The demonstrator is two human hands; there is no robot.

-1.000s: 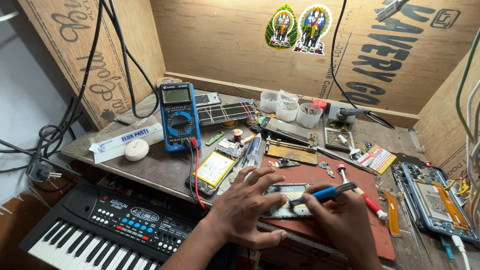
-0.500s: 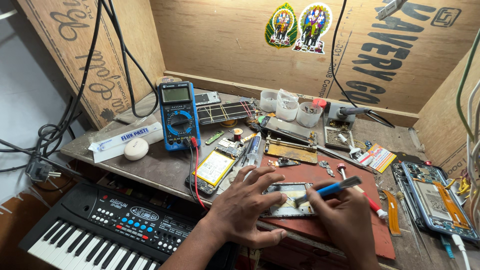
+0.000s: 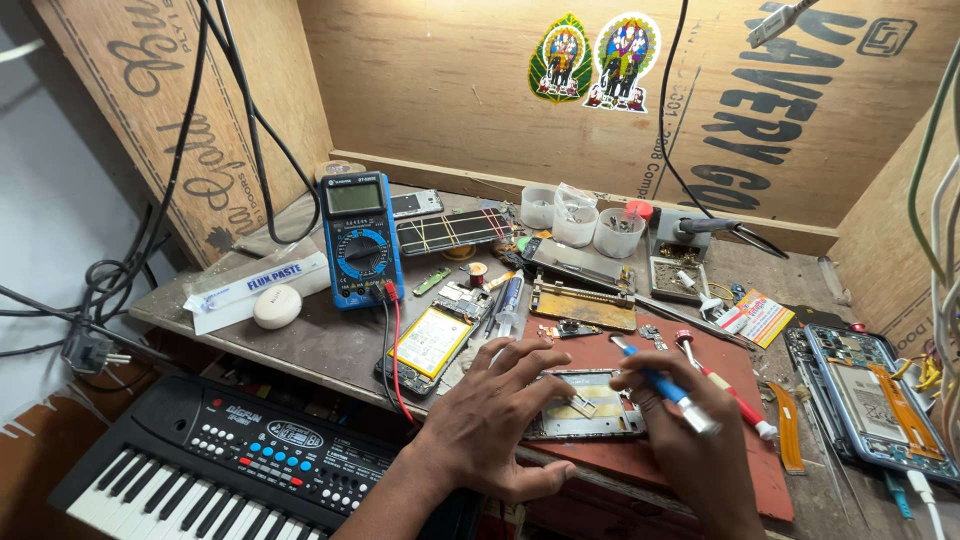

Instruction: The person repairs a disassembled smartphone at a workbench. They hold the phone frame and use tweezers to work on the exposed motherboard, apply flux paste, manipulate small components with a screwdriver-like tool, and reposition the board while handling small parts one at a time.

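**My hands on an open phone**

My left hand [image 3: 505, 405] lies flat on the open phone [image 3: 585, 405]. The fingers are spread wide and press down on its left side. It grips nothing.

My right hand [image 3: 680, 420] is closed around a screwdriver [image 3: 665, 388] with a blue and silver handle. The handle points down to the right, and the thin tip points up to the left. The tip is just above the top edge of the phone. I cannot tell if it touches.

The phone has no back cover, so I can see its metal inside. It lies on a red mat [image 3: 740, 440] at the front of the surface [image 3: 330, 345].

A red screwdriver [image 3: 725, 392] lies on the mat just beside my right hand. Left of my left hand is another open phone with a yellow battery [image 3: 430, 342]. Behind that stands a blue meter [image 3: 360, 240], and its red and black wires run down past the battery. A white tube [image 3: 255, 285] and a small white round thing [image 3: 277, 306] lie near the left edge.

At the back stand three small clear cups [image 3: 578, 218]. Far to the right lies one more open phone with a blue rim [image 3: 875, 400]. Below the surface, on my left, is a black keyboard [image 3: 220, 470] with white keys.
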